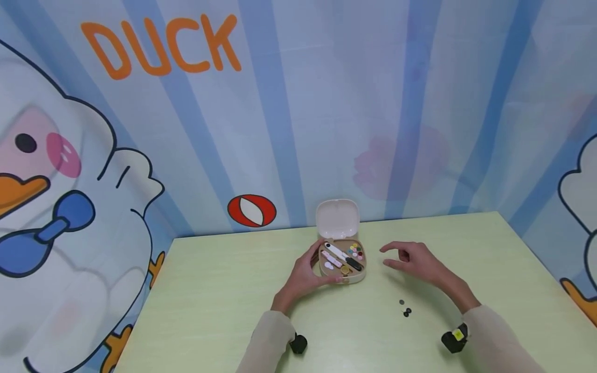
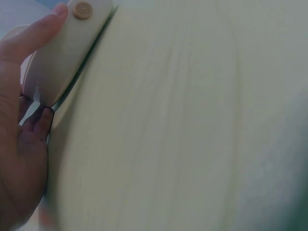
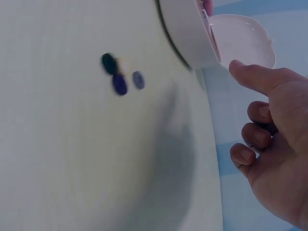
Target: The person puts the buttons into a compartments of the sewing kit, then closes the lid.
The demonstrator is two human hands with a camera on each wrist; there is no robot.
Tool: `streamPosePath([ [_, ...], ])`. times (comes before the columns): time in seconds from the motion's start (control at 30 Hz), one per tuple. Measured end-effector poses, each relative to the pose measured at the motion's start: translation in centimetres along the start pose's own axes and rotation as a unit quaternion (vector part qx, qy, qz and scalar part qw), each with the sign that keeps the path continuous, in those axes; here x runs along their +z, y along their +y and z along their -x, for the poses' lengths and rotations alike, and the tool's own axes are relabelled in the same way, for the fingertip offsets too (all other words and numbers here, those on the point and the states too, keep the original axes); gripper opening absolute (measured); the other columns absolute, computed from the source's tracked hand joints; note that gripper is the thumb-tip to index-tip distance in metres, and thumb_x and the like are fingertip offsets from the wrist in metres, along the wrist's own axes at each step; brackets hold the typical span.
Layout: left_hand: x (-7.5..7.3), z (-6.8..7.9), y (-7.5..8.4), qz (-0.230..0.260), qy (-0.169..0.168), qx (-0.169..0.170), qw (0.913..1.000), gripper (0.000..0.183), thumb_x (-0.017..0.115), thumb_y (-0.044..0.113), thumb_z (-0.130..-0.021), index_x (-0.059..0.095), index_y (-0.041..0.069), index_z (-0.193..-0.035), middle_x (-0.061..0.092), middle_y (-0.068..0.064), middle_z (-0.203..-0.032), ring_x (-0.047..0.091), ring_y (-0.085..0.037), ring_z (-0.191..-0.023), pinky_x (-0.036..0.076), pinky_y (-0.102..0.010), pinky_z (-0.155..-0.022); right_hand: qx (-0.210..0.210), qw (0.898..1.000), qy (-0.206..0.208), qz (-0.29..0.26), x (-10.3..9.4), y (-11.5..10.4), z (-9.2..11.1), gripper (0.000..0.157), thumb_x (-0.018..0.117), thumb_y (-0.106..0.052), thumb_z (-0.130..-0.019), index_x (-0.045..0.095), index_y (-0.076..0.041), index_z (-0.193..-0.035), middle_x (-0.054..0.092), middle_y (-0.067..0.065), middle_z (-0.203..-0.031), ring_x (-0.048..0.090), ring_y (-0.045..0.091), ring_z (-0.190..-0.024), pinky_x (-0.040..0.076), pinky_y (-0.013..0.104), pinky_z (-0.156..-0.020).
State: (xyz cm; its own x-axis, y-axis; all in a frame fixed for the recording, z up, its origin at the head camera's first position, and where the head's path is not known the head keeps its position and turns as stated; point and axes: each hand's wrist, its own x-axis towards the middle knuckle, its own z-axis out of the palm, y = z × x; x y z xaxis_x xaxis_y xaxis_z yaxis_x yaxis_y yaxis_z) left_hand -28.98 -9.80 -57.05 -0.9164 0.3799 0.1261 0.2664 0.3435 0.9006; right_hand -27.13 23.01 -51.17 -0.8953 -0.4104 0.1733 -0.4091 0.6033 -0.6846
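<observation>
You're holding a box (image 1: 356,278) of smooth, plastic-looking material, its lid (image 1: 338,219) glossy inside. Your table (image 1: 219,290) shows faint wood-like grain with a soft sheen. Your sleeves (image 1: 268,335) are matt cloth; the backdrop (image 1: 326,103) looks like lightly creased fabric.

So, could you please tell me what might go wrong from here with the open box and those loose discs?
The left hand grips the open box; if it tilts, the small coloured pieces inside could spill.

The dark discs lie loose on the table, so the right hand or its wrist camera might brush them away.
</observation>
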Motion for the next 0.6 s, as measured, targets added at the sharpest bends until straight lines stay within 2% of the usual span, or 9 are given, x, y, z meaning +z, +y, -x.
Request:
streamPosePath([
  [0.4,0.0,0.0,0.1,-0.002,0.000,0.000,1.0000,0.106,0.092,0.032,-0.081,0.028,0.019,-0.165,0.036,0.001,-0.165,0.038,-0.018,-0.149,0.035,-0.032,-0.121,-0.032,0.999,-0.034,-0.024,0.8,1.2,4.5,0.026,0.078,-0.014,-0.094,0.075,-0.007,-0.119,0.034,-0.016,-0.062,0.032,0.000,-0.057,0.033,0.021,-0.052],
  [0.6,0.0,0.0,0.1,-0.007,-0.003,0.001,1.0000,0.108,0.092,0.032,-0.082,0.026,0.017,-0.166,0.034,0.001,-0.166,0.036,-0.018,-0.150,0.035,-0.031,-0.121,-0.057,0.997,-0.031,-0.032,1.2,1.9,6.4,0.021,0.077,-0.011,-0.094,0.077,-0.007,-0.115,0.031,-0.019,-0.064,0.029,-0.003,-0.058,0.033,0.021,-0.052],
])
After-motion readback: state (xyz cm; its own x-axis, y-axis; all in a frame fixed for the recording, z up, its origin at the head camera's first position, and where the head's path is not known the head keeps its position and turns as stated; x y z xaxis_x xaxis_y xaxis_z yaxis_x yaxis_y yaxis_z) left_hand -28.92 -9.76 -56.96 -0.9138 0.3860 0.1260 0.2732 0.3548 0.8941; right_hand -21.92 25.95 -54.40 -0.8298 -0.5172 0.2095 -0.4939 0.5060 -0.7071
